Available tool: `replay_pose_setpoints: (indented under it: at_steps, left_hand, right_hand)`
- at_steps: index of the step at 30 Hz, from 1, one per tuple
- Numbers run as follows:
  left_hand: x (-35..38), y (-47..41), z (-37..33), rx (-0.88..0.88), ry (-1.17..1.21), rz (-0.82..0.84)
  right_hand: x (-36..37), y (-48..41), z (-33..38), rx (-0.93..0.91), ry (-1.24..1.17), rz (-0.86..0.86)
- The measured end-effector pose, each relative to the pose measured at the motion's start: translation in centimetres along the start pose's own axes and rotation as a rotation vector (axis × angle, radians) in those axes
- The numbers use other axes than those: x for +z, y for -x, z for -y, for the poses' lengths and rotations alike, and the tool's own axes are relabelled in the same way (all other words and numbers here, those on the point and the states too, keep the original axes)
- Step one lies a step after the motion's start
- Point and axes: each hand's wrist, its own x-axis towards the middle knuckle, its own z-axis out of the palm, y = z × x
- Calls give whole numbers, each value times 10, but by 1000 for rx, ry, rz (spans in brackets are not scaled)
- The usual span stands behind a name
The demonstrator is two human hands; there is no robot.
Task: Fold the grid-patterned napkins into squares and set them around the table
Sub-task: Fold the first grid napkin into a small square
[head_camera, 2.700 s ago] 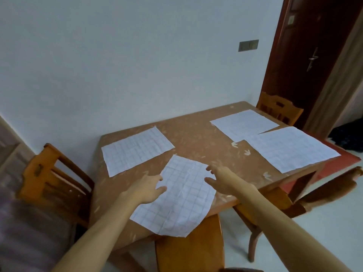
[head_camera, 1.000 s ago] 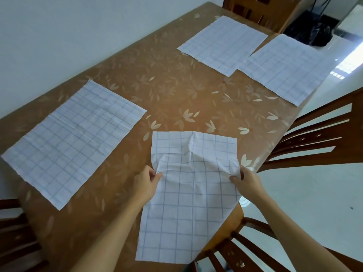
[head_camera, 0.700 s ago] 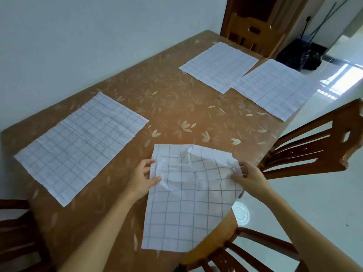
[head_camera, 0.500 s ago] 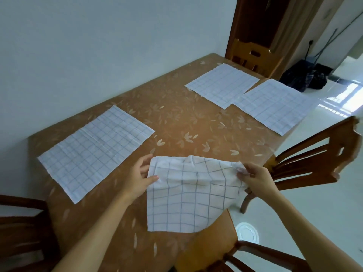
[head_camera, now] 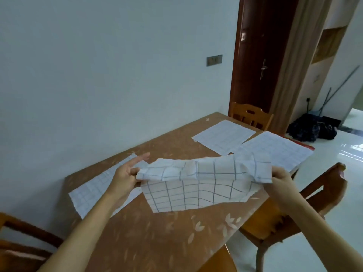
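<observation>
Pinched at its side edges, a napkin (head_camera: 198, 185) is held above the counter (head_camera: 149, 232) by left hand (head_camera: 125, 177) and right hand (head_camera: 280, 178), fingers clamped on cloth.

Left hand (head_camera: 125, 178) & right hand (head_camera: 281, 178) pinch white grid-patterned cloth napkin (head_camera: 198, 183) by its edges, lifted over brown leaf-print surface (head_camera: 157, 238). 3 more napkins lie flat.

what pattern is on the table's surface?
Brown table with a pale leaf or petal print, clearest in the head view, near its front edge.
</observation>
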Motion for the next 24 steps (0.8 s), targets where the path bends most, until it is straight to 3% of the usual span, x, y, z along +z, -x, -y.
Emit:
replay_pose_setpoints:
  at_steps: [2,5,10,18,24]
  left_hand:
    - [-5,5,-17,34,-9,-17]
    - [-10,14,-40,62,-45,-50]
    - [-10,35,-61,49,-162,-100]
    - [-15,57,-68,-79,-197,-87]
    - [-8,57,-80,-106,-173,-27]
  right_hand:
    - [-7,9,24,-207,61,104]
    - [-14,10,38,-346,474,145]
    - [-28,-9,35,-188,887,315]
    - [-25,3,49,-189,594,218]
    - [-10,3,63,-405,565,70]
